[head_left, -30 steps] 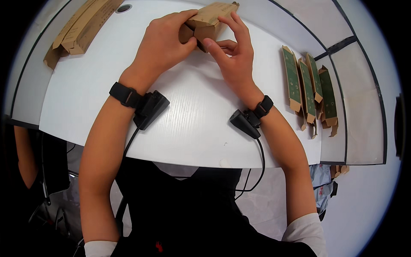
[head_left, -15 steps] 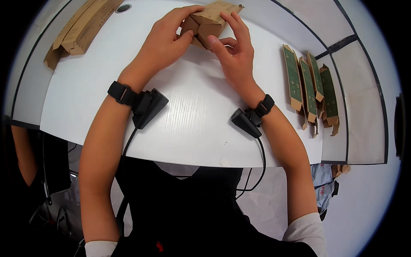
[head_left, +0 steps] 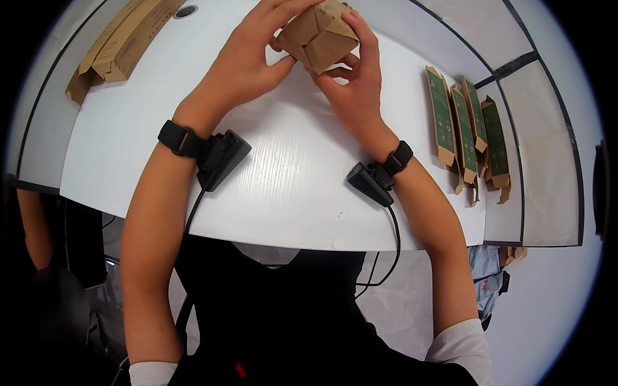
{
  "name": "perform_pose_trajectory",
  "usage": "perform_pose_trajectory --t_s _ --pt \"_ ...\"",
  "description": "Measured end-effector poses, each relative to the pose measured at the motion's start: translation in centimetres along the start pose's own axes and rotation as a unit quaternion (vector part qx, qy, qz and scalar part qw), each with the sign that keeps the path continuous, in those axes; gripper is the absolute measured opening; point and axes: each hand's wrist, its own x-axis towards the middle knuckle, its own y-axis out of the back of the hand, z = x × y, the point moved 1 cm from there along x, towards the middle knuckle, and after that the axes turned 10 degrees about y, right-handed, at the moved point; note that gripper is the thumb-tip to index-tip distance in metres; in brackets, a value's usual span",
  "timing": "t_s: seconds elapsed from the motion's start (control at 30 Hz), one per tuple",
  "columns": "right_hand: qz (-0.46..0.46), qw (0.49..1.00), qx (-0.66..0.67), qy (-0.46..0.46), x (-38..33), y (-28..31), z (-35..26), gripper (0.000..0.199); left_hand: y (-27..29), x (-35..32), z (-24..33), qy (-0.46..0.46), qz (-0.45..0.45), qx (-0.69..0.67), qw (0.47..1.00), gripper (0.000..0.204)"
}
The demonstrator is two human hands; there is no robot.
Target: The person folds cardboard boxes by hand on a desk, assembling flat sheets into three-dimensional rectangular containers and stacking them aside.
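Note:
A brown cardboard box is held between both hands at the far middle of the table, with its end face turned toward me. The flaps on that end are folded over one another and meet at creases near the middle. My left hand grips the box's left side, fingers over the top and thumb by the lower left corner. On the other side, my right hand has a finger along the right edge and its thumb under the lower corner. The rest of the box runs out of the picture at the top.
Long brown boxes lie along the table's left edge. Several narrow green-and-brown boxes with open end flaps stand at the right, beside a partition. Wrist-strapped black devices trail cables over the white table's front edge.
The box has tipped so its folded end faces me more squarely. A gap between the end flaps has closed up. My right thumb has dropped from the end face to below it.

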Motion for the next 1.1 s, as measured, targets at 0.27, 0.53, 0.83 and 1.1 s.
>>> perform_pose_trajectory --t_s 0.27,0.53,0.83,1.1 --pt "0.004 1.0 -0.01 0.016 0.1 -0.4 -0.2 0.09 0.0 -0.2 0.1 -0.034 0.023 0.033 0.999 0.079" --pt "0.04 0.998 0.052 -0.023 0.1 -0.1 0.2 0.091 0.6 0.2 2.8 0.069 -0.045 -0.015 0.997 0.089" --pt "0.049 0.983 0.126 -0.12 -0.3 0.3 -0.8 0.084 -2.4 -0.4 0.8 -0.025 0.086 0.019 0.996 0.083" --pt "0.069 0.994 0.062 -0.056 -0.5 0.4 -0.9 0.085 -0.8 0.2 1.8 -0.084 -0.019 0.11 0.99 0.082"
